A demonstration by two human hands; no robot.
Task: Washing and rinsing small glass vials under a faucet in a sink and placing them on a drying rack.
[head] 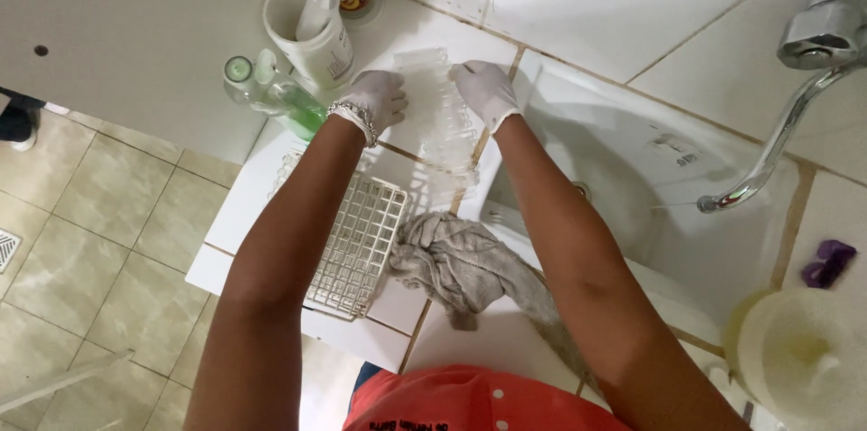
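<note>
Both my hands wear white gloves and hold a clear ribbed plastic tray (440,115) between them, above the tiled counter beside the sink. My left hand (377,97), with a silver bracelet at the wrist, grips the tray's left edge. My right hand (484,90) grips its right edge near the top. The tray hangs upright and its lower end reaches toward a white wire rack (357,246) lying on the counter.
A grey cloth (456,264) lies crumpled at the sink's edge. The white sink (632,169) has a chrome tap (795,79) above it. A white cup with a spray bottle (316,29), a green bottle (289,101), a pale bucket (804,354) and a purple item (828,261) stand around.
</note>
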